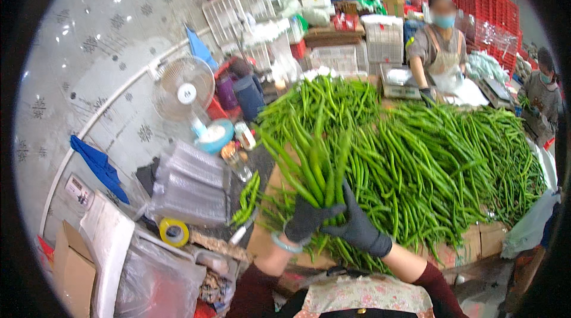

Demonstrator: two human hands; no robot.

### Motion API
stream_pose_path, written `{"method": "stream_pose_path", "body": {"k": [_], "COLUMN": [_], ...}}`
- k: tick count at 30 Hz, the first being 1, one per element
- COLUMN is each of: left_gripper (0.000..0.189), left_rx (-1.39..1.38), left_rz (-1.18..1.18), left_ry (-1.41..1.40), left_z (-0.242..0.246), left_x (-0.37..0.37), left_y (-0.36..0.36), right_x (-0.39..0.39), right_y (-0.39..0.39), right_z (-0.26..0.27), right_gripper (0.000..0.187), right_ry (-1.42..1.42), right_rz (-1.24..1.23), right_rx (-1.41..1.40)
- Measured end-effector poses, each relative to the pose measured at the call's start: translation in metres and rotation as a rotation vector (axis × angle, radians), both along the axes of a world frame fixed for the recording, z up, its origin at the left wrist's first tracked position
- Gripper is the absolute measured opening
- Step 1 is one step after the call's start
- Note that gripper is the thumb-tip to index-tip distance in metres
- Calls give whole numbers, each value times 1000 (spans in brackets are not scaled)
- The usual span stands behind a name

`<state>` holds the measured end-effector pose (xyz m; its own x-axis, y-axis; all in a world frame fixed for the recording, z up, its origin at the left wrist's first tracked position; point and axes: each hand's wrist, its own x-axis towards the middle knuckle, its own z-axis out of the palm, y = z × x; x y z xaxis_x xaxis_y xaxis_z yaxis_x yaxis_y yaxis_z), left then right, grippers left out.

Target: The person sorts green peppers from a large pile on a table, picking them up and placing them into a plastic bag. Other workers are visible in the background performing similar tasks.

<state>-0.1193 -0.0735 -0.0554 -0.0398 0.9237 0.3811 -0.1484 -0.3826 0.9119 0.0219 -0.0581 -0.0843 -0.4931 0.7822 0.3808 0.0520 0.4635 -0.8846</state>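
A loose bunch of long green chili peppers (314,162) fans upward and away from me over the cardboard-covered table (470,243). My left hand (310,222), in a dark glove with a pale bangle at the wrist, grips the lower ends of the bunch. On the bunch's right side, my gloved right hand (357,224) also closes around its base, fingers meeting those of the left. Beneath and beyond both hands lies a broad heap of green chili peppers (428,170). A separate pile of peppers (334,95) sits toward the far left of the table.
At left stand a fan (185,92), stacked bubble-wrap bags (192,188), a yellow tape roll (174,232) and a white-handled knife (241,231). Across the table, a masked person (439,46) works beside a weighing scale (399,81). Another person (542,95) is at far right.
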Motion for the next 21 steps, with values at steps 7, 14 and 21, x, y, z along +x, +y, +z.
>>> {"method": "stream_pose_path", "body": {"k": [7,14,21], "left_gripper": [67,46,69], "left_rx": [19,127,-174], "left_rz": [-145,-22,-108], "left_ry": [128,451,67], "left_z": [-12,-13,-26], "left_x": [-8,-2,10], "left_y": [-2,3,27], "right_x": [-4,-4,0], "right_y": [-5,-4,17], "right_z": [3,-16,-50], "right_gripper": [115,87,51], "right_ry": [105,149,244], "right_rz": [50,64,30], "right_rx": [80,-149,-375]}}
